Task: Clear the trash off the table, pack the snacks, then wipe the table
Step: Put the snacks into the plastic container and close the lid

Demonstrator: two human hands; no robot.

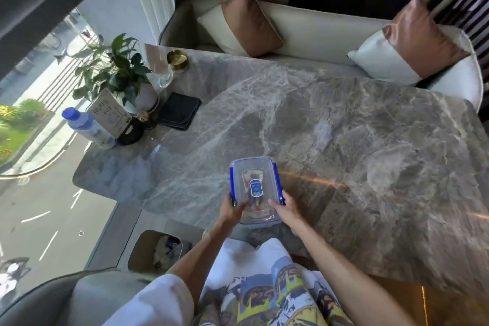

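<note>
A clear plastic snack box (254, 180) with blue clips and a closed lid rests on the grey marble table (344, 140) near its front edge. Coloured snack packets show dimly through the lid. My left hand (232, 210) grips the box's near left side. My right hand (287, 208) grips its near right side, thumb on the lid. A folded dark cloth (180, 114) lies at the table's left. Below the table's left corner stands a bin (156, 250) with crumpled trash inside.
At the table's left edge stand a water bottle (88, 126), a card stand (109, 114), a potted plant (119, 71), a glass (164, 75) and a gold dish (177, 59). A cream sofa with two cushions (312, 32) lines the far side. A window is on the left.
</note>
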